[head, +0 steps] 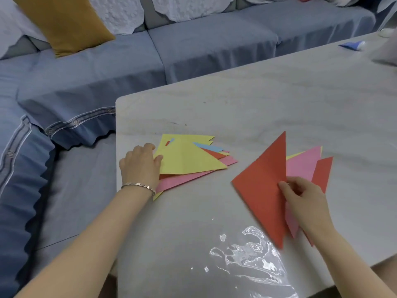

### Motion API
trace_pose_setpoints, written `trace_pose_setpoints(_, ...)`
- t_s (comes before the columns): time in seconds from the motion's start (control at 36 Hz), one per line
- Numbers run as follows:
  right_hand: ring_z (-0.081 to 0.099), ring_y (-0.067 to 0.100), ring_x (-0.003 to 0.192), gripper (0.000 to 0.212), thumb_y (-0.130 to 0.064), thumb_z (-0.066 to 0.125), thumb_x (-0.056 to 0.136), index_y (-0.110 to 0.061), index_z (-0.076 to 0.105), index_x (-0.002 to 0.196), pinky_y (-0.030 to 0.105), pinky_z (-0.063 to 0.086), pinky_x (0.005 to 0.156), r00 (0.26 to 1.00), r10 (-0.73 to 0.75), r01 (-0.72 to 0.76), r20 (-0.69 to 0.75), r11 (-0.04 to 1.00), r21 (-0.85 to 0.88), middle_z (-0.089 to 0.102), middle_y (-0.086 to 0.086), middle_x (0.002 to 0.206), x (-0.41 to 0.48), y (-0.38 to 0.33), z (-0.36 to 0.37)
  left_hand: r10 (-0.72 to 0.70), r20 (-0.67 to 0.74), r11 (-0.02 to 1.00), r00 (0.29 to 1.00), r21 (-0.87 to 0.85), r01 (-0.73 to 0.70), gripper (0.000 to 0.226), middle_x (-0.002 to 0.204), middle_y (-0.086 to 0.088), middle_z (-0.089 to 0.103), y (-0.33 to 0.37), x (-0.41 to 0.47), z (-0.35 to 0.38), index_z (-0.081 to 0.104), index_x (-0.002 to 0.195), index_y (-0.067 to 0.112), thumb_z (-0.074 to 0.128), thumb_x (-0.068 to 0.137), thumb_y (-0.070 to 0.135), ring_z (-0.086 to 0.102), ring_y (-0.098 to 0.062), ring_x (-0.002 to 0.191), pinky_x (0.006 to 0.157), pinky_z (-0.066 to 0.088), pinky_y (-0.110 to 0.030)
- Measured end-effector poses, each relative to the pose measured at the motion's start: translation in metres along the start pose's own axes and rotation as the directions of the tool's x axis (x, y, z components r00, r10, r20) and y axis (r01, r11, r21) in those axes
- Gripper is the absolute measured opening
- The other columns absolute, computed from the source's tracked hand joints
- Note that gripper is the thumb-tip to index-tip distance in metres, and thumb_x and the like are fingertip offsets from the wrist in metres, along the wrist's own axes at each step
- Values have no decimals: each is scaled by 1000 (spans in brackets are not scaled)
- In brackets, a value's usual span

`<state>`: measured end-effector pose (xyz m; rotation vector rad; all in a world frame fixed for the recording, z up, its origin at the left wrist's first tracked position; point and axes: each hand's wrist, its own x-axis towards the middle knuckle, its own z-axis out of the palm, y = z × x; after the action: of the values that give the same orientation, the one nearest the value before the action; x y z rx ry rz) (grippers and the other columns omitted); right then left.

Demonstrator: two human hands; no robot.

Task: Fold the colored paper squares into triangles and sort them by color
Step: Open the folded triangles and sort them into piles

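Sorting underway: right hand (303,196) pinches red triangle (262,186) at 3 o'clock, left hand (139,166) on mixed pile (189,160) at 9 o'clock, hold unclear; next likely needs a red-only spot.

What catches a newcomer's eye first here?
The big red paper triangle on the right of the table, pinched by the right hand, stands out most. Left of it, the left hand holds a yellow triangle topping a mixed-colour pile. A mustard cushion sits on the blue sofa behind.
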<state>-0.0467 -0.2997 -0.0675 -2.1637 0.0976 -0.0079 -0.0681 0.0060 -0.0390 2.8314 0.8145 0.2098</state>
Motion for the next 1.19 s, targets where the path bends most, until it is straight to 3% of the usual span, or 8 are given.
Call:
trace_pose_setpoints(0.11,53,2,48,16,-10,63,85,-24,63,77,14,44,58,998,27,-38,54,977,212,63,-7,61,-10,-11,5,40,11,971,999,-235,-37,45,118,-11,53,20,-29,-1,47,128,10,53,90,34,47,-28,110,93,36,-36)
trace_pose_setpoints(0.31,63,11,53,8,-5,62,85,-13,64,86,23,54,64,956,121,-246,268,830,502,68,5,66,-37,-31,33,101,583,431,806,-756,492,35,94,-3,66,63,-110,24,47,112,12,66,83,10,64,-12,79,71,54,-22)
trace_pose_setpoints(0.5,44,17,116,58,-11,62,86,-11,35,139,30,34,102,993,-109,113,-54,990,85,43,2,126,-51,-14,34,237,470,817,850,-571,88,33,116,1,60,41,-99,33,45,123,21,51,91,15,58,-16,104,92,45,-32)
trace_pose_setpoints(0.64,37,13,121,40,-22,38,90,-8,59,120,14,18,102,885,-425,462,192,855,-237,53,6,128,-54,7,43,272,428,931,862,-345,-122,43,131,-5,53,34,-76,30,34,135,21,47,94,18,51,-22,119,95,42,-30)
trace_pose_setpoints(0.86,53,20,121,62,-33,7,101,-13,62,121,26,12,110,761,-425,644,490,581,-497,58,1,130,-65,18,72,448,36,892,893,-87,-444,58,107,-9,64,28,-94,50,62,110,6,84,57,11,60,-26,97,78,53,-34)
trace_pose_setpoints(0.94,54,21,120,63,-33,7,101,-9,62,121,27,14,109,771,-404,633,493,576,-517,57,4,130,-68,17,75,566,49,825,823,-42,-564,29,115,-4,66,22,-118,63,69,106,10,49,90,25,63,-15,106,84,52,-32)
trace_pose_setpoints(1.11,56,19,118,66,-36,6,100,-8,63,118,25,12,108,784,-352,615,511,549,-566,59,6,127,-66,15,75,558,313,824,769,-103,-557,67,129,4,58,11,-125,68,63,118,17,1,100,34,53,-10,121,98,42,-25)
trace_pose_setpoints(1.19,55,18,119,66,-38,6,100,-9,62,120,24,12,109,785,-304,605,539,560,-565,58,5,128,-67,16,72,579,313,815,753,-217,-536,78,149,11,17,5,-122,69,32,142,16,-7,83,48,8,-5,140,111,-5,-17)
